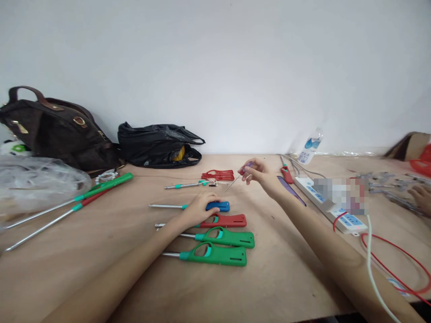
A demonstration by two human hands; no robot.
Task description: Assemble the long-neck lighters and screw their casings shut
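Observation:
My left hand (pixel 199 209) is closed over the handle of a blue long-necked lighter (pixel 222 207) lying on the table, thumb at its near edge and fingers on the far side. Between the fingers of my right hand (pixel 261 174) is a screwdriver (pixel 233 183), its thin shaft slanting down to the left. Near its tip lie a red lighter half-shell (pixel 220 175) and a metal lighter tube (pixel 185 185) with loose inner parts. Closer to me, a red lighter (pixel 235 220) and two green lighters (pixel 237 238) lie in a row.
More long lighters (pixel 111 181) lie at left beside a clear plastic bag (pixel 40 184). A brown bag (pixel 63 134) and a black plastic bag (pixel 151 146) stand along the wall. At right are a power strip (pixel 306 188), cables, a bottle (pixel 310 146) and another person's hand (pixel 420 197).

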